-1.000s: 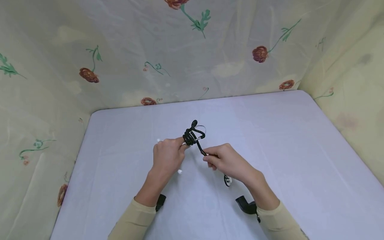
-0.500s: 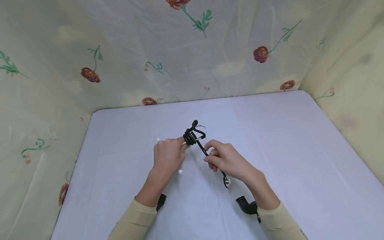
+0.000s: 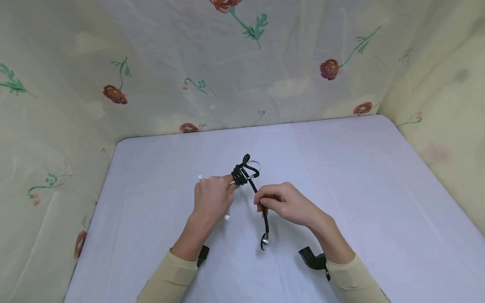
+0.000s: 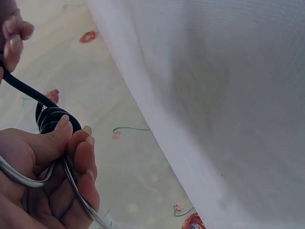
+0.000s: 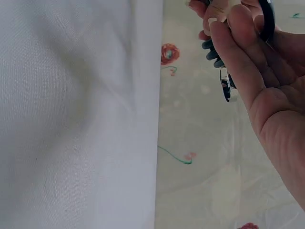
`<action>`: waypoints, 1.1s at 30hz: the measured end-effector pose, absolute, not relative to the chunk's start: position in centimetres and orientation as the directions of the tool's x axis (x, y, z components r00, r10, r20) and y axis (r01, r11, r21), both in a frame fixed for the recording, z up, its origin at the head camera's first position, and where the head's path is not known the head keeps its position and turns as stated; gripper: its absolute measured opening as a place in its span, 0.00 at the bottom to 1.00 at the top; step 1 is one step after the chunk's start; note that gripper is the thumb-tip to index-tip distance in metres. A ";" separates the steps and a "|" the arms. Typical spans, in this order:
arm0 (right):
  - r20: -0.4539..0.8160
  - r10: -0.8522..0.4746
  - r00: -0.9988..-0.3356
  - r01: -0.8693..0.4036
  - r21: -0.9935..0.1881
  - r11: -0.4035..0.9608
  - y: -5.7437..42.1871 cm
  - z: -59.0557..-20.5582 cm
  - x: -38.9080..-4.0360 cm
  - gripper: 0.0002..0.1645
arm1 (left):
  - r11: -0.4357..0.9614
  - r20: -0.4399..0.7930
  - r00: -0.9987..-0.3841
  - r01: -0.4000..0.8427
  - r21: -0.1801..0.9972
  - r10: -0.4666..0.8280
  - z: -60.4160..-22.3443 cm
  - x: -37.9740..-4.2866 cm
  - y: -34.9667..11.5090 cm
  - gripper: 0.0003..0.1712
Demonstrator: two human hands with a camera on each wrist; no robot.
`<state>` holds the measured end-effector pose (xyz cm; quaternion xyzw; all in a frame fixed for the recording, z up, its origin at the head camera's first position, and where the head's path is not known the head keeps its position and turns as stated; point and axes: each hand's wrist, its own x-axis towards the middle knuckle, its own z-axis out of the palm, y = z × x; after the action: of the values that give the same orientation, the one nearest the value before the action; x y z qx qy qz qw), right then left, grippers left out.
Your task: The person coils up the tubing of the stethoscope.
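Observation:
A black stethoscope is held up over the table, its tubing wound into a coil (image 3: 239,173) with a loop at the top. My left hand (image 3: 214,195) grips it at the base of the coil; in the left wrist view the thumb presses the coil and the metal ear tubes (image 4: 24,180) run through the palm. White ear tips (image 3: 227,217) show on both sides of that hand. My right hand (image 3: 288,204) pinches the free tubing between thumb and fingers. Below it the tubing hangs down to the silver chest piece (image 3: 265,241).
A white cloth covers the table (image 3: 363,176). Floral curtains (image 3: 265,84) stand behind it and along both sides. Black curved wrist mounts (image 3: 312,259) sit at my sleeves.
My right hand's fingers have loosened and regripped the tubing. The chest piece, earlier beneath the right wrist, has swung left and hangs in plain sight. The left hand stays almost still.

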<state>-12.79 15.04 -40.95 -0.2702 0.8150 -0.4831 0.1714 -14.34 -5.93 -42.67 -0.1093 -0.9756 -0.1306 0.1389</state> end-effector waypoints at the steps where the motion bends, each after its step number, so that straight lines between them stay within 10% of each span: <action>1: -0.011 -0.608 -0.794 -0.286 -0.876 0.388 15.0 -40.9 -12.8 0.14 | 0.942 0.298 -0.938 0.249 0.225 0.177 -42.7 -14.3 -5.9 0.07; 33: 0.307 -0.586 -0.750 -0.568 -0.753 0.333 13.6 -41.9 -11.8 0.04 | 0.938 0.244 -0.950 0.252 0.238 0.194 -43.4 -14.4 -5.4 0.08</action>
<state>-11.76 13.63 -41.89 -0.3532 0.8165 -0.4567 0.0097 -14.39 -5.42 -43.35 -0.1140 -0.9783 -0.1344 0.1090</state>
